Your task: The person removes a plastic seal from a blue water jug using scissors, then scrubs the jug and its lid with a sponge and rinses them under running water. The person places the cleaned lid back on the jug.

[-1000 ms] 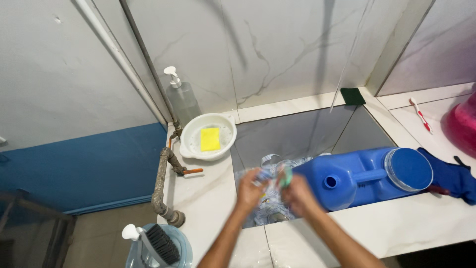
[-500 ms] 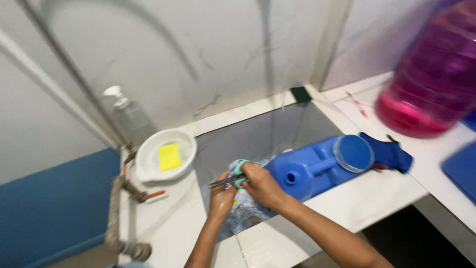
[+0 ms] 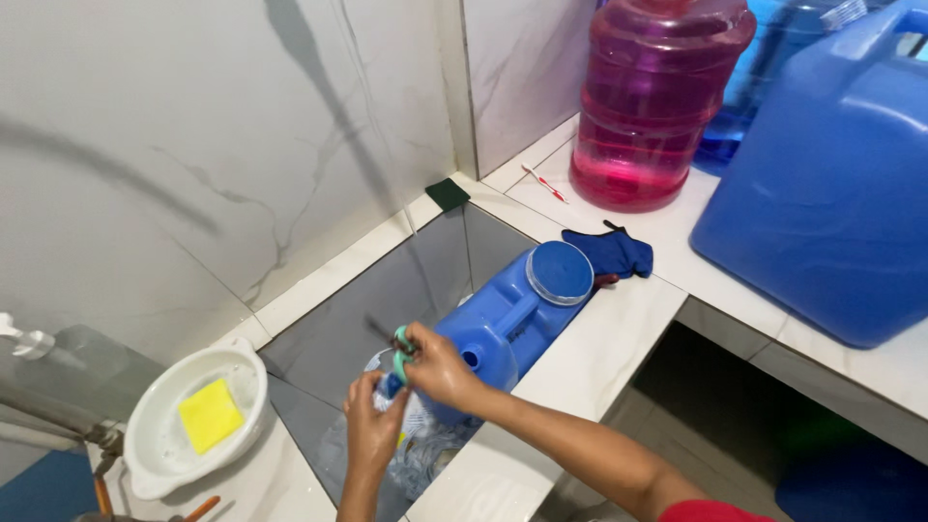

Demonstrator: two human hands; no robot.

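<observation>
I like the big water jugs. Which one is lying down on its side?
The small blue jug in the grey sink, right beside the hands. The pink bottle and the big blue jug stand upright on the counter.

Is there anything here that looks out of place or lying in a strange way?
Yes. The blue jerrycan lies on its side in the sink basin, its small opening near the right hand. A red-and-white toothbrush lies loose on the tiled counter beside the pink water jug.
</observation>
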